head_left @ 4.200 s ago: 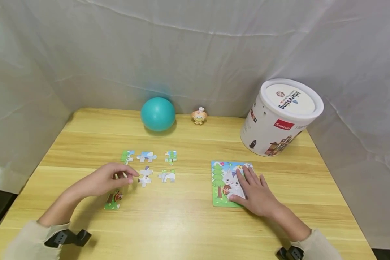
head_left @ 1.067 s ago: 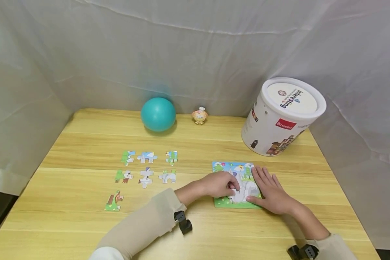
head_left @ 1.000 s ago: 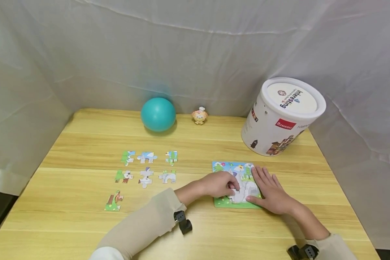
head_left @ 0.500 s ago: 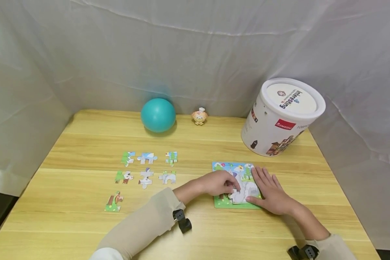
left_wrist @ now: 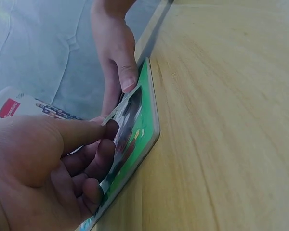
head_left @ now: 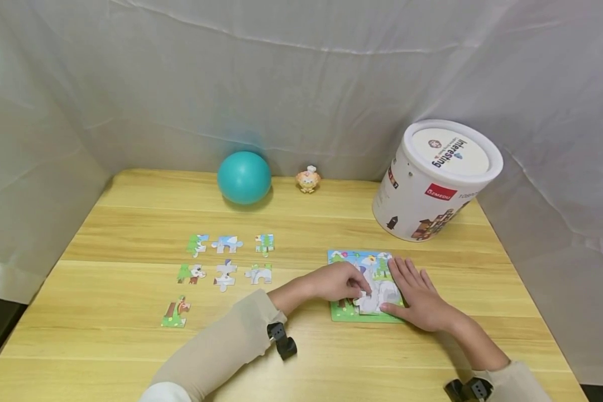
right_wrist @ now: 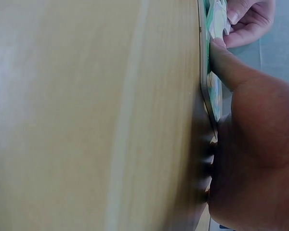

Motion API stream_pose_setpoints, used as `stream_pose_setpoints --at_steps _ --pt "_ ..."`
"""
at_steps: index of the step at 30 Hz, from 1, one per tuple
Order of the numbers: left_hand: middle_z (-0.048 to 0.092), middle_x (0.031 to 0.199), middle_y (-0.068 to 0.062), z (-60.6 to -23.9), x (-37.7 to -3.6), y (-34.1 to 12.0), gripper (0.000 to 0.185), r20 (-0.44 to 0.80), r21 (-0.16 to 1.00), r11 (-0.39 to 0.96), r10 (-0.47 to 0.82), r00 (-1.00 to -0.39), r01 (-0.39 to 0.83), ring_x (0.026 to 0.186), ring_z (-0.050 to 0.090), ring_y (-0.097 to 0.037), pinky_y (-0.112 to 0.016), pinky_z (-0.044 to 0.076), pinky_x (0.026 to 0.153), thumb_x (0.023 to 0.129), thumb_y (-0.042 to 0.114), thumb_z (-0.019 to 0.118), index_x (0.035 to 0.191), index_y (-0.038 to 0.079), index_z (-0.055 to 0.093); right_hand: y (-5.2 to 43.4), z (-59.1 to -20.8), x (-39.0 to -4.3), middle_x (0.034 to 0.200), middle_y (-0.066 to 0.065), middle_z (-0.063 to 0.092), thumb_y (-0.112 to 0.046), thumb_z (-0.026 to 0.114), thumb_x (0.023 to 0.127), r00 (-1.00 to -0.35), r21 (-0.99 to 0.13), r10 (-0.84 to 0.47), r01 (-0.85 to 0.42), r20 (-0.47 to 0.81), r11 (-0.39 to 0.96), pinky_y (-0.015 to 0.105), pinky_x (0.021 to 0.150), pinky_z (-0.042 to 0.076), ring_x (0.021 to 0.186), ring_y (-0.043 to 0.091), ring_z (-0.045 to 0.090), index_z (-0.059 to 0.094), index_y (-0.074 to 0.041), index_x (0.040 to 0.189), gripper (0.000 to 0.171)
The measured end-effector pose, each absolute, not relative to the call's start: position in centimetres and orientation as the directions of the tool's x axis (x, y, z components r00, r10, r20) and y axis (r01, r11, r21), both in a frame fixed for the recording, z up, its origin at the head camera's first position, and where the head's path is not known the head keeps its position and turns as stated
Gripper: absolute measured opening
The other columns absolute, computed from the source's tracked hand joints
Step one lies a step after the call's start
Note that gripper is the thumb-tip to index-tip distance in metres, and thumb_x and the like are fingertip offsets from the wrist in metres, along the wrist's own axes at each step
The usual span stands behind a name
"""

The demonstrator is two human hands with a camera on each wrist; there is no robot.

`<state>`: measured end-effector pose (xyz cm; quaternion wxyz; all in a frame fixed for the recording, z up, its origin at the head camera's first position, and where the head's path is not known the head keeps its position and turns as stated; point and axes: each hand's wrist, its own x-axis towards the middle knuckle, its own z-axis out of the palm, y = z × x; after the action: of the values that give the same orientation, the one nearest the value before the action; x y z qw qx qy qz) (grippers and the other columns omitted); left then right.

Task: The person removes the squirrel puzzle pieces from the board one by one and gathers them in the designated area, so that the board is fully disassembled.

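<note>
A square jigsaw puzzle board (head_left: 344,316) with a green border lies right of the middle of the table. At its lower part my left hand (head_left: 335,282) pinches a grey-white puzzle piece (head_left: 369,305) between thumb and finger. In the left wrist view this puzzle piece (left_wrist: 119,107) is tilted, its near edge raised off the board. My right hand (head_left: 424,304) lies along the board's right edge with straight fingers. Its thumb (right_wrist: 226,60) rests at the other end of the piece. Part of the picture is hidden under my left hand.
Several loose puzzle pieces (head_left: 226,275) lie in rows on the wooden table (head_left: 301,357) at the left. Behind stand a teal ball (head_left: 244,178), a small figurine (head_left: 308,179) and, at the back right, a white bucket (head_left: 432,184). Grey cloth (head_left: 301,84) hangs behind.
Since the oldest frame my left hand has moved right from the loose pieces to the board. My right hand has slid off the picture to its right edge. Over the last second both barely move.
</note>
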<state>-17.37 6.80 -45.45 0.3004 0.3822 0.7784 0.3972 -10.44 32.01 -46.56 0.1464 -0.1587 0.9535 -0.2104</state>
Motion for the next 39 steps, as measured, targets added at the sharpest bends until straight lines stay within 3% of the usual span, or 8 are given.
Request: stream_pose_setpoints --at_steps 12,19,24,34,39 --pt "0.07 0.087 -0.003 -45.3 -18.1 5.8 0.018 -0.138 0.902 0.323 0.843 -0.52 0.285 0.062 0.069 -0.025 -0.028 0.058 0.062 0.1 -0.001 0.062 0.113 -0.002 0.074 32.1 -46.5 -10.4 0.167 0.026 0.0 -0.049 0.064 0.098 -0.905 -0.454 -0.369 -0.242 -0.213 0.857 0.068 0.117 -0.004 0.152 0.048 -0.004 0.008 0.0 0.162 0.099" --pt "0.073 0.101 -0.001 -44.7 -18.8 3.1 0.017 -0.065 0.856 0.311 0.857 -0.511 0.412 0.086 0.061 -0.001 -0.018 0.052 0.081 0.099 0.003 0.065 0.112 0.004 0.076 32.0 -46.5 -10.5 0.167 0.026 0.001 -0.051 0.064 0.097 -0.905 -0.45 -0.368 -0.242 -0.216 0.86 0.067 0.117 -0.004 0.152 0.047 -0.004 0.008 -0.001 0.162 0.1" --pt "0.071 0.106 -0.002 -43.9 -18.9 0.1 0.018 -0.055 0.85 0.307 0.86 -0.507 0.429 0.093 0.062 -0.004 -0.021 0.052 0.087 0.099 0.003 0.064 0.114 0.005 0.075 32.0 -46.4 -10.4 0.167 0.027 0.0 -0.05 0.065 0.097 -0.905 -0.452 -0.368 -0.243 -0.214 0.858 0.067 0.117 -0.004 0.152 0.047 -0.004 0.008 0.0 0.162 0.1" --pt "0.071 0.105 0.004 -42.9 -19.0 -6.2 0.019 -0.072 0.833 0.354 0.832 -0.551 0.426 0.096 0.063 -0.008 -0.026 0.054 0.087 0.101 0.005 0.063 0.116 0.008 0.074 32.1 -46.8 -10.3 0.167 0.027 0.002 -0.051 0.065 0.097 -0.91 -0.464 -0.374 -0.257 -0.18 0.848 0.066 0.118 -0.005 0.152 0.048 -0.003 0.009 -0.001 0.162 0.1" --pt "0.071 0.104 0.002 -42.4 -18.6 -9.4 0.019 -0.069 0.829 0.366 0.817 -0.573 0.422 0.095 0.064 -0.01 -0.029 0.055 0.085 0.1 0.004 0.063 0.116 0.005 0.073 32.5 -47.7 -10.4 0.167 0.026 0.002 -0.053 0.064 0.096 -0.911 -0.472 -0.384 -0.274 -0.153 0.838 0.06 0.119 -0.011 0.153 0.046 -0.005 0.007 -0.003 0.163 0.101"
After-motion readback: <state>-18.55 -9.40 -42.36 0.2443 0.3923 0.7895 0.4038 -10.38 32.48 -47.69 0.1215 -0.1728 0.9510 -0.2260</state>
